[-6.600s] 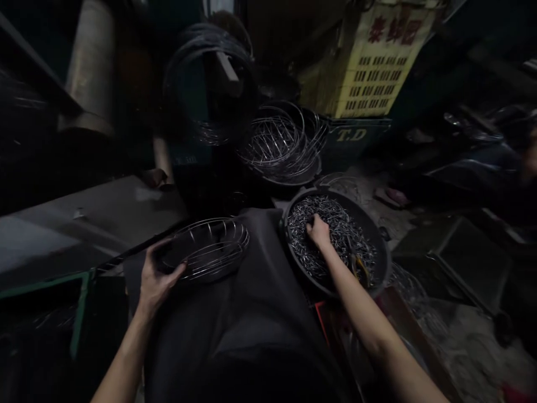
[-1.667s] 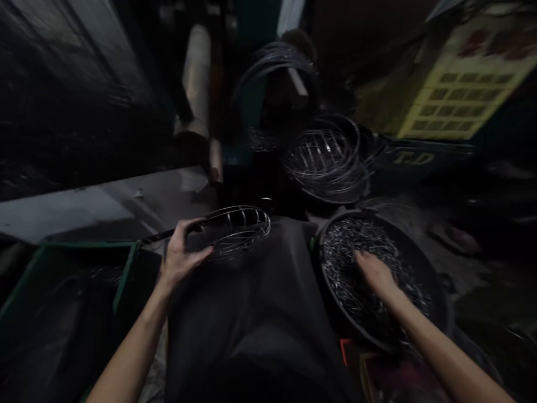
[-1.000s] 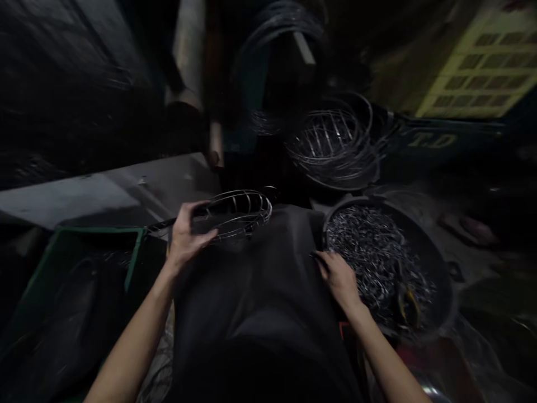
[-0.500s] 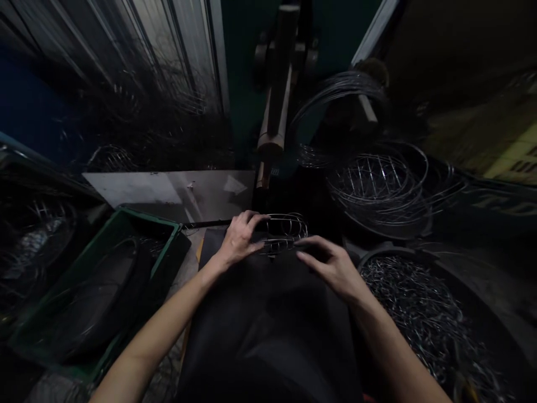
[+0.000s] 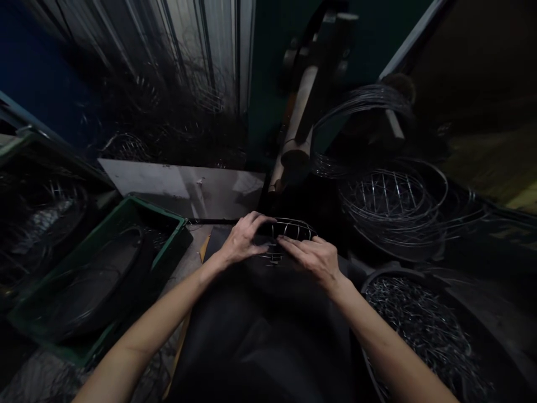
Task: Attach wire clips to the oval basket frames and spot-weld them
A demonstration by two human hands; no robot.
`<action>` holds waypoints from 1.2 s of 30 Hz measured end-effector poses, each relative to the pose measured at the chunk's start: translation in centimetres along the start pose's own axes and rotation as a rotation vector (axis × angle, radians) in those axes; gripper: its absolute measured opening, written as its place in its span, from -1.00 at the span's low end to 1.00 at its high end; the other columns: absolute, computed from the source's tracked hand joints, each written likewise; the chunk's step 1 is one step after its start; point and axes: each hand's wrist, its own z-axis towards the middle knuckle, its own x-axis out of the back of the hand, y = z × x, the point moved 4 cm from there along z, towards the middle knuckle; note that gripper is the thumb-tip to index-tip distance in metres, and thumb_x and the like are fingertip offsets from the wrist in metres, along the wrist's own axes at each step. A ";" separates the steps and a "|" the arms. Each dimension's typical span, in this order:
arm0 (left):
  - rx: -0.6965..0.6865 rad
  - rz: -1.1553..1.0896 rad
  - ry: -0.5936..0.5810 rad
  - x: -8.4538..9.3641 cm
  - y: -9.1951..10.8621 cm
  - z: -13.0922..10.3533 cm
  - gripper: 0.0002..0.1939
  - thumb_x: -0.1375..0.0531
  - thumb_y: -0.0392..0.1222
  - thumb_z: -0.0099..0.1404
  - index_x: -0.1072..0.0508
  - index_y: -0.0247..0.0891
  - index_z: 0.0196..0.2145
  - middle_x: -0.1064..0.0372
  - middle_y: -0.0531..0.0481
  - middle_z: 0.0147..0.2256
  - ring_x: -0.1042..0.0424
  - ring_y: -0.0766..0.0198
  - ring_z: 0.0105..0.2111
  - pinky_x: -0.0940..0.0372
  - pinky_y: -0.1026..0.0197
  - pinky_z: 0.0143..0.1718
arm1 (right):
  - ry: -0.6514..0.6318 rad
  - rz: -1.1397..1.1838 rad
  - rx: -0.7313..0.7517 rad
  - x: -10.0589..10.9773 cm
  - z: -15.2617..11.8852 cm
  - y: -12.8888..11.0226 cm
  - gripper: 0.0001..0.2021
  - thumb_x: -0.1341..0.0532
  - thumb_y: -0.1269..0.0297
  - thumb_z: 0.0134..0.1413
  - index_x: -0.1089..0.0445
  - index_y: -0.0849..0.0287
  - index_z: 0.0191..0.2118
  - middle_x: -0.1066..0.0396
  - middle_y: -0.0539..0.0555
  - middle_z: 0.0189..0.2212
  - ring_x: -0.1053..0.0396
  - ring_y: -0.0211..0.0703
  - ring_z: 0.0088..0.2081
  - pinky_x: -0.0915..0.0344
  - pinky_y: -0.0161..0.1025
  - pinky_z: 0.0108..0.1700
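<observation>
A small round wire frame [image 5: 298, 225], made of thin metal rings joined by short bent wires, is held in front of me at the machine's foot. My left hand [image 5: 243, 239] grips its left side, thumb below and fingers above. My right hand [image 5: 312, 256] lies over its right and near side with the fingers stretched together, touching the wires. The fingers of both hands cover part of the frame. Dark cloth [image 5: 255, 330] spreads over my lap just under it.
Ahead, a machine's cylindrical arm [image 5: 298, 134] points down toward me. At right, wire rings and grids [image 5: 386, 196] are piled above a dark tub [image 5: 369, 274] of small bent wire pieces. To the left are a green crate [image 5: 178, 224] and a pale board [image 5: 163, 182].
My right hand has moved left over the wire frame, its fingers now flatter across it. My left hand keeps its grip. The view has shifted, putting the machine further right.
</observation>
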 end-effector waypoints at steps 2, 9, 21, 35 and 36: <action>0.001 -0.006 0.015 0.1 -0.2 0.0 -0.46 -0.24 -0.31 0.03 -0.23 -0.20 0.00 -0.25 -0.07 -0.09 -0.30 0.13 -0.08 -0.23 0.09 -0.06 | 0.063 -0.025 0.060 0.0 0.1 0.0 -0.81 -0.17 0.37 0.10 -0.47 0.07 -0.17 -0.49 -0.10 -0.18 -0.35 -0.44 -0.49 -0.08 -0.31 -0.42; -0.047 -0.048 0.075 0.5 -0.6 0.1 -0.45 -0.27 -0.27 0.05 -0.22 -0.20 0.00 -0.23 -0.09 -0.10 -0.29 0.13 -0.08 -0.23 0.09 -0.06 | 0.142 -0.115 0.170 -0.1 0.2 0.4 -0.75 -0.18 0.45 0.08 -0.45 0.10 -0.12 -0.44 -0.06 -0.09 -0.26 -0.45 -0.51 -0.06 -0.30 -0.43; -0.034 0.067 0.172 0.4 -1.6 2.1 -0.44 -0.30 -0.31 0.01 -0.26 -0.17 -0.01 -0.21 -0.09 -0.09 -0.29 0.12 -0.07 -0.25 0.09 -0.07 | 0.197 -0.207 0.232 -1.4 1.4 2.2 -0.76 -0.21 0.42 0.07 -0.44 0.14 -0.10 -0.45 0.04 -0.10 -0.25 -0.44 -0.51 -0.04 -0.29 -0.43; -0.033 0.124 0.198 0.4 -3.1 4.2 -0.37 -0.31 -0.32 -0.02 -0.26 -0.16 0.03 -0.22 -0.10 -0.06 -0.28 0.08 -0.05 -0.24 0.06 -0.08 | 0.151 -0.246 0.239 -2.3 2.8 3.6 -0.71 -0.09 0.47 0.15 -0.44 0.10 -0.09 -0.44 0.03 -0.08 -0.25 -0.38 -0.51 -0.04 -0.27 -0.43; -0.037 0.134 0.193 0.3 -3.1 4.3 -0.37 -0.31 -0.31 -0.02 -0.26 -0.16 0.03 -0.22 -0.10 -0.06 -0.28 0.08 -0.05 -0.24 0.06 -0.08 | 0.158 -0.250 0.242 -2.5 2.8 3.7 -0.71 -0.09 0.48 0.15 -0.44 0.11 -0.08 -0.44 0.03 -0.08 -0.26 -0.38 -0.51 -0.04 -0.26 -0.42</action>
